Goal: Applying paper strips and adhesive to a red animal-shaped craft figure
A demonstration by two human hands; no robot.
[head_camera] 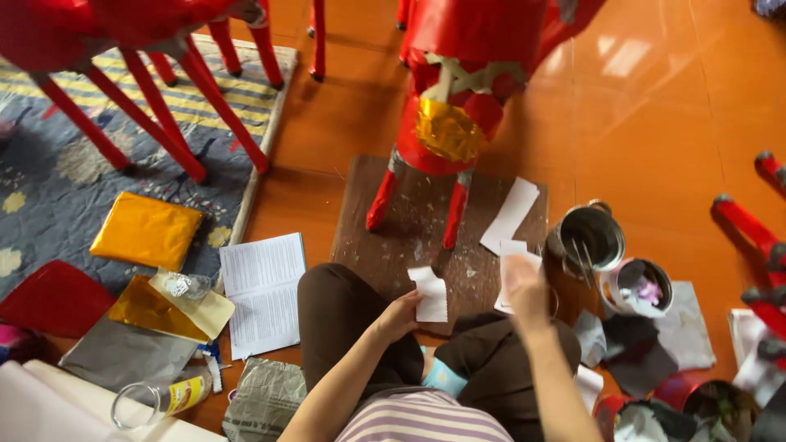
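**Around the work board**

Left of the left hand (399,315) lies an open printed booklet (263,293), with gold foil sheets (146,230) further left on a blue rug (49,180). Right of the right hand (526,293) stand two metal tins (591,237). A clear jar (155,401) lies toward the lower left.

The right hand (524,286) is motion-blurred, so its fingers and grip cannot be told. At twelve o'clock the red paper figure (458,98) loses its upper body to the top edge, as do the red stool legs (155,98) at ten o'clock. At three o'clock, red legs (749,225) run off the right edge. The glass jar (155,401) at seven o'clock is partly cropped below
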